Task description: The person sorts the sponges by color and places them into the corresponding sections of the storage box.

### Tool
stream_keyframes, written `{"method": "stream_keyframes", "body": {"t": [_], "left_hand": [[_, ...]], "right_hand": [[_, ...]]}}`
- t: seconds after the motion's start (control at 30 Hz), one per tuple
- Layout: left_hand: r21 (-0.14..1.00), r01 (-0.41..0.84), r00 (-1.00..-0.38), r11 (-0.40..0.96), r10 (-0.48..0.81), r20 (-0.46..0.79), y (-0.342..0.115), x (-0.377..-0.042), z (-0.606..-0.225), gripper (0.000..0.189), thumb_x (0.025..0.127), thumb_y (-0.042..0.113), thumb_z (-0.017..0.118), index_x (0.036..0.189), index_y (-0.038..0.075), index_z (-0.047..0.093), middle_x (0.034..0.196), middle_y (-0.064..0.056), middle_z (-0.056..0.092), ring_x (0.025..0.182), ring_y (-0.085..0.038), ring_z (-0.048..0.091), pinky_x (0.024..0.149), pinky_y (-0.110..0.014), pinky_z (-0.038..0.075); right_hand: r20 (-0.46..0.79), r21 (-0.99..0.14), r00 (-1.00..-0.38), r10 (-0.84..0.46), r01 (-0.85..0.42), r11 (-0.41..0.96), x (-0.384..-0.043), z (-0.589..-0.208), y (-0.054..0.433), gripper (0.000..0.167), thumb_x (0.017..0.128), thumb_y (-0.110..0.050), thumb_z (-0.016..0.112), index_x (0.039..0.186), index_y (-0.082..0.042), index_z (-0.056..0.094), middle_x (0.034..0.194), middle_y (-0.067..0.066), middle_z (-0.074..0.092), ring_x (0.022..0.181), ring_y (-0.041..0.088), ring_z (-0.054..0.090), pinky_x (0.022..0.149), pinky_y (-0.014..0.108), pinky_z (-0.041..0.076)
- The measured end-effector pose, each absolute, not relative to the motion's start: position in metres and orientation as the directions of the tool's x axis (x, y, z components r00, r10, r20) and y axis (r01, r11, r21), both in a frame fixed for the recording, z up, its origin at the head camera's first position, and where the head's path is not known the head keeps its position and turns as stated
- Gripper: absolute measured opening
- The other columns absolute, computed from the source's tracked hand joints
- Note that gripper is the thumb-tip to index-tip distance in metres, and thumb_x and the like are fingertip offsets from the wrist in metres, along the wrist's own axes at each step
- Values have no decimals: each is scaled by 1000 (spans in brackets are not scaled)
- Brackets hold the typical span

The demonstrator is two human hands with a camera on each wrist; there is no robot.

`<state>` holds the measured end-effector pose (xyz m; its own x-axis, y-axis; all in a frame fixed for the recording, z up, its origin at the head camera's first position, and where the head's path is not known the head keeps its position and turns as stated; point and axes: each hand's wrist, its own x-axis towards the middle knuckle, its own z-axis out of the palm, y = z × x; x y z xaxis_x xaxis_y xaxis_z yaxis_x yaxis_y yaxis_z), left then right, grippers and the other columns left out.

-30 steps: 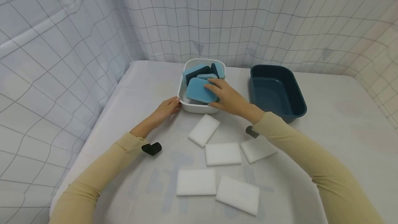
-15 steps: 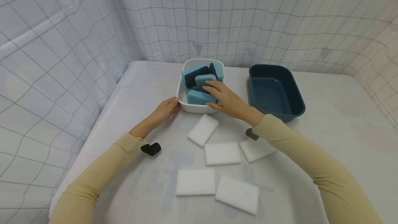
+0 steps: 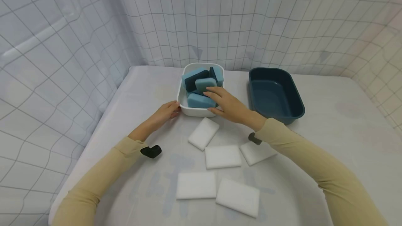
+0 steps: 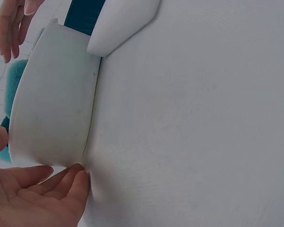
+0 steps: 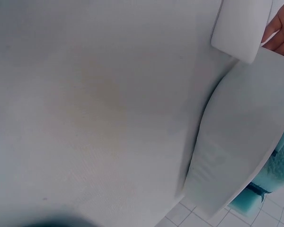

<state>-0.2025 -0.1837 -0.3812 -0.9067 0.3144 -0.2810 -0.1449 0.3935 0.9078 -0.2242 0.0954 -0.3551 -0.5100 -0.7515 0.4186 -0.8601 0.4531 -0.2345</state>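
Observation:
A white plastic tub [image 3: 197,112] near the back of the table holds several light blue sponges with dark scouring sides. Its front left corner is held by my left hand [image 3: 163,115], thumb at the rim; the left wrist view shows the fingers [image 4: 73,187] against the outer wall near the base. Over the tub's front right side hovers my right hand [image 3: 231,106], fingers spread and slightly bent, nothing gripped. Just left of those fingertips, the nearest sponge [image 3: 201,101] lies at the tub's front. Another sponge [image 3: 205,84] leans behind it.
A dark blue tub [image 3: 274,97] stands to the right of the white one. Several white foam pads lie in front, the nearest pad [image 3: 203,133] close to the white tub. A grid-patterned curtain [image 3: 201,20] hangs behind the table.
My right hand has let go of the blue sponge, which dropped from a raised tilt to rest in the tub's front. The left hand keeps its place at the corner.

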Motion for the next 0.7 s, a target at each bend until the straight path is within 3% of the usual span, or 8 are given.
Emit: {"method": "stream_keyframes", "body": {"t": [0.37,0.5,0.7], "left_hand": [[843,-138,-867,519,349,-357,-194,-184,-377,67,99,47,34,152,10,13,155,-17,24,141,-36,30,117,-53,19],[816,-111,-869,568,343,-356,-196,-174,-375,69,99,45,38,152,9,13,154,-19,25,138,-39,33,115,-56,22],[756,-50,-879,653,330,-344,-196,-157,-367,73,97,45,43,151,8,12,153,-21,24,141,-39,25,112,-59,27]], "right_hand": [[443,-228,-457,-771,-890,395,-214,-356,99,52,88,-18,66,133,0,48,138,21,46,128,31,45,106,39,43],[444,-227,-454,-772,-891,393,-210,-352,101,52,87,-17,66,132,1,48,137,21,46,128,31,45,106,39,42],[428,-215,-453,-782,-892,398,-203,-346,107,52,87,-17,66,133,0,47,138,20,46,128,31,45,106,39,43]]}}
